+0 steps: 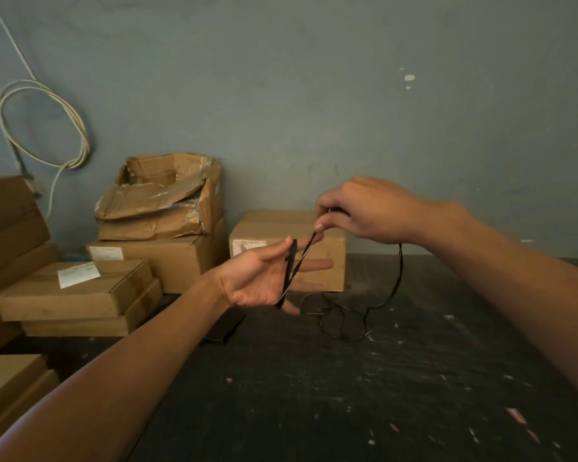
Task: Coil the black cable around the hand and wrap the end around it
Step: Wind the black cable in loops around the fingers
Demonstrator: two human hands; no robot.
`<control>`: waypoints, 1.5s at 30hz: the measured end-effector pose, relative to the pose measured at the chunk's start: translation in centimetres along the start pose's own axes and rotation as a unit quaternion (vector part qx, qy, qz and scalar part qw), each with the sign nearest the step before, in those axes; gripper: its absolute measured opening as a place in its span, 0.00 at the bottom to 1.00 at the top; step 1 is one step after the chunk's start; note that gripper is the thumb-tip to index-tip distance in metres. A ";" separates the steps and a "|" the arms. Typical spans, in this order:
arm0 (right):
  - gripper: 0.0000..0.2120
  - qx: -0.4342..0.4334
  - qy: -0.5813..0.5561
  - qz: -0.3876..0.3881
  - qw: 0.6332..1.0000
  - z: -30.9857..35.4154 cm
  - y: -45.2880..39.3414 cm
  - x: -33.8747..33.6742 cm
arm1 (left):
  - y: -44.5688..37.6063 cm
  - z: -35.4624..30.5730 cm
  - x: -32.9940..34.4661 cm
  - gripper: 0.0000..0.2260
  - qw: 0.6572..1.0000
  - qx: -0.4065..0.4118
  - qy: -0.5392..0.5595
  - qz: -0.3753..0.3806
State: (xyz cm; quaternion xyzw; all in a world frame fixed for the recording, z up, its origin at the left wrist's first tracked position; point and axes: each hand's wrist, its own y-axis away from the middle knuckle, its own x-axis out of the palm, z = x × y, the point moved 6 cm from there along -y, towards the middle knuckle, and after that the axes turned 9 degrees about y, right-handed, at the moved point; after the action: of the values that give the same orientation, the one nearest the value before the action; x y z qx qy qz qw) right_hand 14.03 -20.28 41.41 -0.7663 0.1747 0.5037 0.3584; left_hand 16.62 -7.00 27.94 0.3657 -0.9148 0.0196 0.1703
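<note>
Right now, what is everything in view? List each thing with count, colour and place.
cable: one, black, wound on the left hand, running up to the right hand, rest hanging to loose loops on the table
table: one, dark, scuffed, foreground
boxes: several, brown cardboard, stacked left and against the wall; top one torn open
flat black item: one, on the table under the left wrist
white cord: one, looped on the wall, upper left
wall: grey-green, behind
left hand: palm up, fingers spread, cable wound around it
right hand: pinches the cable
</note>
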 end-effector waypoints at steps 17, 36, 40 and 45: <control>0.09 0.045 -0.185 -0.040 0.981 -3.7 0.4 4.9 | 0.8 0.0 6.3 0.23 0.980 -0.012 0.045 0.193; 0.12 0.018 -0.221 0.042 0.974 6.8 4.3 15.3 | 1.7 -7.0 1.3 0.22 0.971 0.201 0.116 0.054; 0.14 -0.013 -0.174 0.005 0.985 7.7 3.7 12.8 | 1.7 -6.5 -0.4 0.21 0.965 0.225 0.136 -0.010; 0.12 -0.037 -0.129 -0.008 0.991 7.7 3.5 9.9 | 1.3 -5.7 -1.5 0.20 0.965 0.221 0.136 -0.048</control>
State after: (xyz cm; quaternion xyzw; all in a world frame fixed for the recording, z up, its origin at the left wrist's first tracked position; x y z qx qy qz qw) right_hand 11.11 -16.17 29.40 -0.7093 0.1022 0.6011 0.3538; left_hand 18.48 -4.15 32.96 0.4317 -0.8374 0.2625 0.2085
